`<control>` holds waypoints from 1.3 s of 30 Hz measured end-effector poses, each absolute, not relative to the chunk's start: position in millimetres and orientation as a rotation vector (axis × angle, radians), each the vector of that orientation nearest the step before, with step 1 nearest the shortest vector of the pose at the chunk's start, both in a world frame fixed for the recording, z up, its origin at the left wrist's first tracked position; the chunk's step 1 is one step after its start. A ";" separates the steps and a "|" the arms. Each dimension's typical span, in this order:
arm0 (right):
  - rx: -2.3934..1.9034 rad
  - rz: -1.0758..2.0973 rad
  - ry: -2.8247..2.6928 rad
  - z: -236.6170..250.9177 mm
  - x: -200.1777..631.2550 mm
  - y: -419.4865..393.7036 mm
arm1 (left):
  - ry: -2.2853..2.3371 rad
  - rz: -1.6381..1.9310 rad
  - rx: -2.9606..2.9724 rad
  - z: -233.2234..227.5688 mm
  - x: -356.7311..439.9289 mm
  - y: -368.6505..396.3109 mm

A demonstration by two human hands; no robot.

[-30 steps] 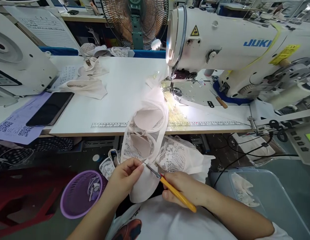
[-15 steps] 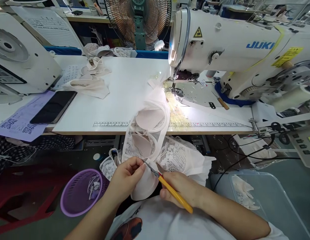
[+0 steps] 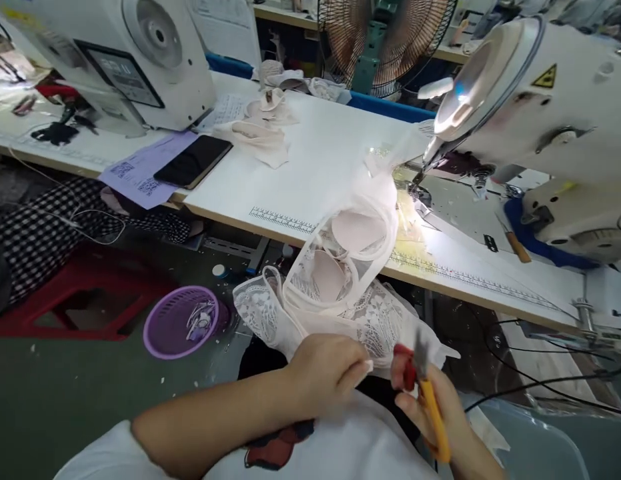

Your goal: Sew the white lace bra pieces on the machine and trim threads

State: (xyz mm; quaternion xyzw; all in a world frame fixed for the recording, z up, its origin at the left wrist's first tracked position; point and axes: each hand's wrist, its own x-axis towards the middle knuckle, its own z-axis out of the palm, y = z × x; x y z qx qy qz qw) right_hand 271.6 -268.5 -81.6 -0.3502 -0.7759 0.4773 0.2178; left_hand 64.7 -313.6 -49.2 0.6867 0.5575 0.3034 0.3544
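Note:
My left hand (image 3: 330,373) is a closed fist in front of the lace bra, with a small white scrap (image 3: 369,366) poking out between thumb and fingers. My right hand (image 3: 443,403) grips orange-handled scissors (image 3: 434,419), blades pointing up and blurred by motion. Something red (image 3: 404,368) wraps one of its fingertips. A white lace bra (image 3: 357,232) with pale beige cups hangs over the table edge. Its upper end runs to the needle area of the sewing machine (image 3: 520,100), and its lower lace parts spread above my lap.
The white table (image 3: 320,153) holds a black phone (image 3: 194,161), a paper with printed codes (image 3: 140,175) and beige fabric pieces (image 3: 260,137). A second machine (image 3: 150,60) stands left. Below are a purple basket (image 3: 163,333), a red stool (image 3: 85,310) and a clear bin (image 3: 535,440).
The view has swung left and tilted. My hands have parted: the scissors have come away from the left hand and now point upward, while the left hand has left the bra's lower cup.

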 end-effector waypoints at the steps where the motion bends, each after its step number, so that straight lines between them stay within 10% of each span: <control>1: -0.953 1.312 -2.130 -77.6 272.0 -268.8 | 1.403 0.762 1.793 -49.3 66.4 -314.7; 16: -0.793 1.503 -2.248 -53.5 239.6 -269.5 | 1.178 0.733 1.590 -41.1 56.3 -323.3; 25: -1.045 1.176 -2.121 -52.4 295.6 -244.1 | 1.443 0.068 2.378 -42.8 20.9 -305.5; 39: -1.230 0.758 -2.172 -58.1 307.9 -221.2 | 1.374 -0.050 2.313 -33.0 8.7 -284.6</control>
